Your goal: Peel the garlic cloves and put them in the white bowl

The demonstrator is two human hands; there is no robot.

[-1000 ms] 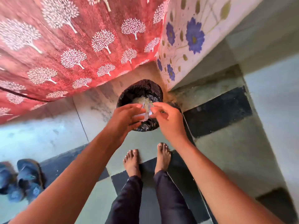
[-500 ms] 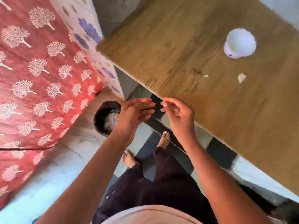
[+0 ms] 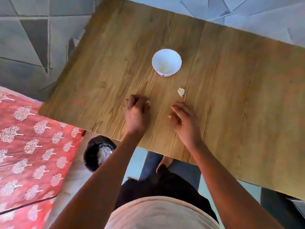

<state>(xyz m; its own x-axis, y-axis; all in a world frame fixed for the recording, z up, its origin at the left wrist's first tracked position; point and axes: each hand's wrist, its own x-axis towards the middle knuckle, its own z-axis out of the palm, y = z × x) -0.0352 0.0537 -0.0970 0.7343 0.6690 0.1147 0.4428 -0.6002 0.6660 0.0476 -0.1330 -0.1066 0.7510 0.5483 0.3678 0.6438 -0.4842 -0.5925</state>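
A white bowl (image 3: 166, 62) stands in the middle of the wooden table (image 3: 239, 96), with something pale yellow at its bottom. An unpeeled garlic clove (image 3: 181, 92) lies a little nearer to me, just right of the bowl. My left hand (image 3: 137, 111) rests on the table left of the clove. Its fingers are curled down onto a tiny white scrap of garlic skin (image 3: 147, 101). My right hand (image 3: 184, 118) hovers just below the clove with fingers loosely apart and nothing in it.
A black-lined bin (image 3: 97, 152) with pale scraps inside stands on the floor beside the table's near left edge. A red cloth with white tree prints (image 3: 33, 146) covers the left. My legs and one foot (image 3: 165, 162) are under the table's near edge.
Both hands came up from over the bin and now sit on the tabletop. The left hand has curled onto the small scrap. My view swung from the floor to the table.
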